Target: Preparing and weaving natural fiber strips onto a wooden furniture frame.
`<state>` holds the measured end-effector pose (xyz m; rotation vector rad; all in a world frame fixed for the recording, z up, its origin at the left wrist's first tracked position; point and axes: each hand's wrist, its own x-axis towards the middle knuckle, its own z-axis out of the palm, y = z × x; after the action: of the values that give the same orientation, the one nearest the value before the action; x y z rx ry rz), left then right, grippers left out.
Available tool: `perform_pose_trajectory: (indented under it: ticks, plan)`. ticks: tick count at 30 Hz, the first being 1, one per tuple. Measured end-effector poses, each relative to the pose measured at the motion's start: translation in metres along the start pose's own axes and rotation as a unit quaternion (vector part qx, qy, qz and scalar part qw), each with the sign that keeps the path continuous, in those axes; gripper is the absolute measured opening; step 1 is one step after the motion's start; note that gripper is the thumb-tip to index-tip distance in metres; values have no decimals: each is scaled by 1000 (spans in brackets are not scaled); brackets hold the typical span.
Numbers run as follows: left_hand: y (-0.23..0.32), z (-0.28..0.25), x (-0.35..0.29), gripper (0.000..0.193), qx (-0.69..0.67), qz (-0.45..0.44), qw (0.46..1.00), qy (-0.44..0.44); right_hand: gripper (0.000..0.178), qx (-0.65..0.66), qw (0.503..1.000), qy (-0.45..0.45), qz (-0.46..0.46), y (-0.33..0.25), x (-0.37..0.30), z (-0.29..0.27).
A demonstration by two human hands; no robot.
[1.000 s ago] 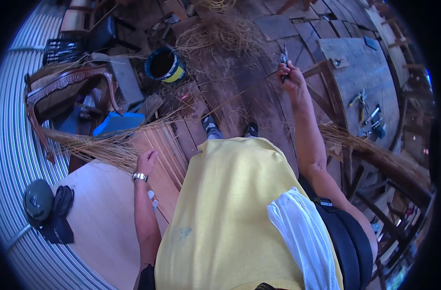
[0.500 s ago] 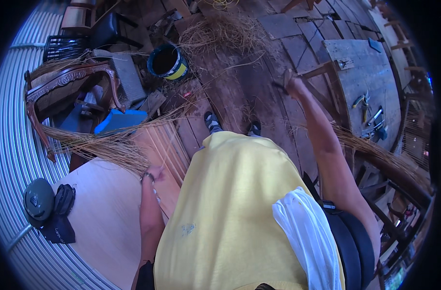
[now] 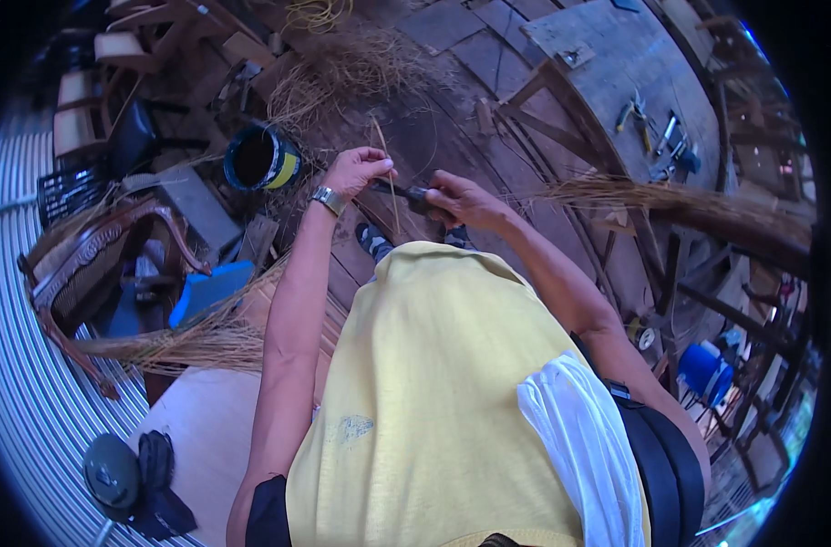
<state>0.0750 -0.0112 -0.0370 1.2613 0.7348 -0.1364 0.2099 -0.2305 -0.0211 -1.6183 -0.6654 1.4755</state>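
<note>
My left hand (image 3: pixel 356 173), with a metal watch on its wrist, is raised in front of me and pinches a thin tan cane strip (image 3: pixel 380 137). The strip stands roughly upright, its ends sticking out above and below the fingers. Close by on the right, my right hand (image 3: pixel 465 199) is wrapped round a dark hand tool (image 3: pixel 419 195). The tool's narrow end points left and meets or overlaps the strip near my left fingers; its exact kind is hard to make out.
Loose cane shavings (image 3: pixel 361 77) cover the floor ahead, beside a dark bucket (image 3: pixel 262 159). A carved chair frame (image 3: pixel 105 246) and cane bundle (image 3: pixel 196 346) lie left. To the right are a wooden table (image 3: pixel 616 55) with pliers (image 3: pixel 634 118) and another cane bundle (image 3: pixel 634 194).
My left hand has risen from the cane bundle to the front, now with a strip. My right hand has come in from the right with the tool. The view has shifted.
</note>
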Motion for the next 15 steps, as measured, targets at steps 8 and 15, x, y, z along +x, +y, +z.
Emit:
perform_pose_trajectory:
  ticks: [8,15]
  plan:
    - [6,45,18,24,182,73,981,3,22,72,996,6,-48,23,24,16]
    - [-13,51,-7,24,299,260,901,174,26,95,995,-3,10,23,37,25]
